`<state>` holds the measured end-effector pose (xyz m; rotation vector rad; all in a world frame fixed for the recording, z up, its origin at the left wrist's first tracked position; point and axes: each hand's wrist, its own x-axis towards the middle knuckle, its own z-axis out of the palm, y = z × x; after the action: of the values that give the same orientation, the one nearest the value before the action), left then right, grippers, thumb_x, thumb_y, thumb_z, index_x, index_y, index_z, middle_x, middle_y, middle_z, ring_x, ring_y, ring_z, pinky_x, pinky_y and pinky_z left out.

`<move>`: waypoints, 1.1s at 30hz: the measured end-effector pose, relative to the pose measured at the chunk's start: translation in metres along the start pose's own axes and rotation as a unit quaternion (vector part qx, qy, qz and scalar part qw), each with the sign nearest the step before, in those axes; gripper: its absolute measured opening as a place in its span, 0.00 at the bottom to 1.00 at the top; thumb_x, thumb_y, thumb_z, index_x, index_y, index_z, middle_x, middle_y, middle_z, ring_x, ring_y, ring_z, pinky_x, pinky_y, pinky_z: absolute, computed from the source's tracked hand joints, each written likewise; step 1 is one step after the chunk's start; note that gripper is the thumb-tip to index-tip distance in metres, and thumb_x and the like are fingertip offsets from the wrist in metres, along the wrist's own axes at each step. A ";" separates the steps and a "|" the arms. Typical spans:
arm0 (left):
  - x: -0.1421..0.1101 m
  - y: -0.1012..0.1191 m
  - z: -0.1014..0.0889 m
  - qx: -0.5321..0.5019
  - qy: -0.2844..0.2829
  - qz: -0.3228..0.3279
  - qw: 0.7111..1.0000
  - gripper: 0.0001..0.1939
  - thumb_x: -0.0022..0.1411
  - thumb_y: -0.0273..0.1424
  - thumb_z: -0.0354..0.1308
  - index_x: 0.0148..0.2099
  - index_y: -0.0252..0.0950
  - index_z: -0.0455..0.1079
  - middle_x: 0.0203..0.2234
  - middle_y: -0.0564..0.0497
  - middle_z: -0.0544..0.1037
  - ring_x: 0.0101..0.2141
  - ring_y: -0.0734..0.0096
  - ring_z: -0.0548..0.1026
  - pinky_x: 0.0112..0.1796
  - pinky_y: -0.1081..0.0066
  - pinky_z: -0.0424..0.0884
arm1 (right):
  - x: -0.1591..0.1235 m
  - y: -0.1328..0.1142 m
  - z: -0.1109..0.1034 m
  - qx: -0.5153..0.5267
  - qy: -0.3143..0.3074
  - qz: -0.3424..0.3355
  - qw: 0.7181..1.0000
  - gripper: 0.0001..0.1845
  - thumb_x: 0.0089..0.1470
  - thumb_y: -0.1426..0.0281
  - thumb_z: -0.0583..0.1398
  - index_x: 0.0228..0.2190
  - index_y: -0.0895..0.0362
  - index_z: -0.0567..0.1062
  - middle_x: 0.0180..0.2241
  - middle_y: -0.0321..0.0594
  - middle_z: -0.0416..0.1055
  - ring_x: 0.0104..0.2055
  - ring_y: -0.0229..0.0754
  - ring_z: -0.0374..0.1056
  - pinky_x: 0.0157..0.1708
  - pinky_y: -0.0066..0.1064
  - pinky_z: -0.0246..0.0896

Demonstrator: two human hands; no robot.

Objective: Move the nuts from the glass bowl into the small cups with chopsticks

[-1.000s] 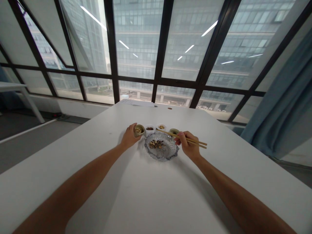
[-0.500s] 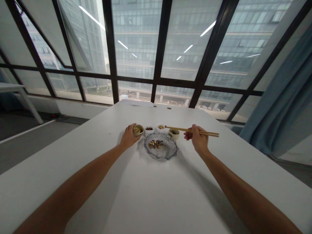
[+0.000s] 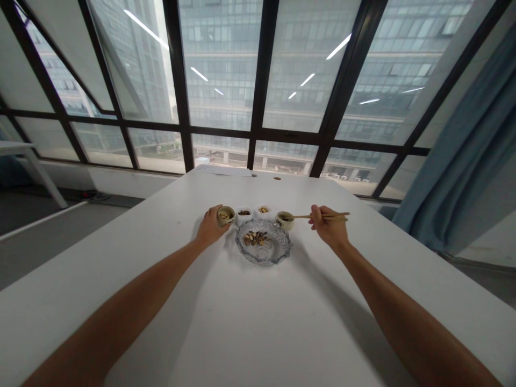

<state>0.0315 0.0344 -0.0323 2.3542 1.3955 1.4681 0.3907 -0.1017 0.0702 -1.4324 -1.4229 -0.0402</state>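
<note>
My left hand (image 3: 211, 226) is wrapped round a small cup (image 3: 226, 216) with pale pieces inside. In my right hand (image 3: 328, 226) is a pair of chopsticks (image 3: 308, 216), whose tips reach the mouth of another small cup (image 3: 285, 221) with dark lettering. What lies inside that cup is too small to tell. Between the hands, a scalloped glass bowl (image 3: 278, 252) holds a heap of dark and light striped seeds (image 3: 255, 238) toward its left. Behind it stand a white dish (image 3: 244, 219) of dark bits and a white dish (image 3: 269, 213) of yellowish pieces.
The white table (image 3: 234, 322) runs up to the windows. Sheets of paper (image 3: 226, 171) and a small brown round spot (image 3: 277, 178) are at its far end. A blue curtain (image 3: 455, 156) hangs at right; another table (image 3: 36, 166) stands at far left.
My right hand has shifted the chopsticks, so their tips moved from near the yellowish pieces' dish to the lettered cup. My left hand still holds its cup. The view has shifted slightly.
</note>
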 end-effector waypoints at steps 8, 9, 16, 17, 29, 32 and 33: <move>-0.001 0.000 0.001 -0.009 -0.001 -0.016 1.000 0.34 0.54 0.33 0.69 0.61 0.39 0.62 0.54 0.41 0.74 0.55 0.51 0.73 0.57 0.52 0.70 | -0.002 -0.019 -0.001 0.109 0.010 0.023 0.994 0.35 0.55 0.37 0.58 0.24 0.57 0.74 0.19 0.42 0.74 0.15 0.38 0.67 0.13 0.27 0.58; -0.001 -0.001 0.001 -0.009 -0.002 -0.020 1.000 0.34 0.54 0.33 0.69 0.61 0.39 0.61 0.54 0.41 0.74 0.55 0.51 0.73 0.57 0.52 0.70 | -0.003 -0.022 0.000 0.138 0.005 0.024 0.990 0.35 0.54 0.37 0.59 0.24 0.57 0.75 0.19 0.42 0.74 0.15 0.38 0.66 0.13 0.26 0.59; 0.000 -0.005 0.003 -0.014 -0.012 -0.036 0.999 0.34 0.56 0.36 0.67 0.62 0.39 0.61 0.56 0.40 0.73 0.57 0.51 0.72 0.58 0.52 0.70 | -0.014 -0.043 0.008 0.172 -0.128 0.014 0.977 0.36 0.53 0.36 0.59 0.23 0.57 0.75 0.17 0.41 0.73 0.14 0.37 0.65 0.12 0.26 0.58; -0.001 -0.005 0.003 -0.016 -0.013 -0.038 0.999 0.34 0.56 0.36 0.67 0.62 0.38 0.61 0.56 0.40 0.73 0.57 0.51 0.72 0.58 0.52 0.70 | -0.015 -0.043 0.009 0.157 -0.142 0.003 0.977 0.35 0.54 0.36 0.59 0.23 0.57 0.75 0.18 0.41 0.74 0.14 0.37 0.66 0.13 0.26 0.59; 0.000 -0.003 0.003 -0.026 -0.021 -0.037 0.999 0.32 0.57 0.37 0.66 0.61 0.39 0.61 0.56 0.40 0.74 0.56 0.53 0.73 0.57 0.51 0.70 | -0.023 -0.046 0.012 0.051 -0.230 -0.086 0.968 0.31 0.63 0.43 0.54 0.21 0.53 0.73 0.17 0.38 0.74 0.18 0.41 0.72 0.19 0.28 0.64; 0.000 -0.002 0.002 -0.025 -0.024 -0.037 0.999 0.33 0.57 0.37 0.66 0.61 0.37 0.61 0.56 0.39 0.74 0.56 0.53 0.73 0.57 0.52 0.70 | -0.024 -0.049 0.010 0.048 -0.233 -0.086 0.967 0.31 0.63 0.44 0.54 0.21 0.53 0.73 0.16 0.37 0.73 0.17 0.40 0.71 0.19 0.28 0.64; 0.000 -0.001 0.002 -0.025 -0.026 -0.037 0.999 0.33 0.58 0.38 0.66 0.61 0.37 0.61 0.56 0.38 0.74 0.56 0.53 0.73 0.57 0.52 0.70 | -0.024 -0.049 0.010 0.049 -0.234 -0.086 0.967 0.31 0.63 0.45 0.54 0.21 0.53 0.73 0.16 0.37 0.73 0.17 0.40 0.71 0.19 0.28 0.64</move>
<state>0.0319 0.0359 -0.0342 2.2681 1.4011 1.3957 0.3415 -0.1254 0.0811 -1.2811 -1.9053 0.2731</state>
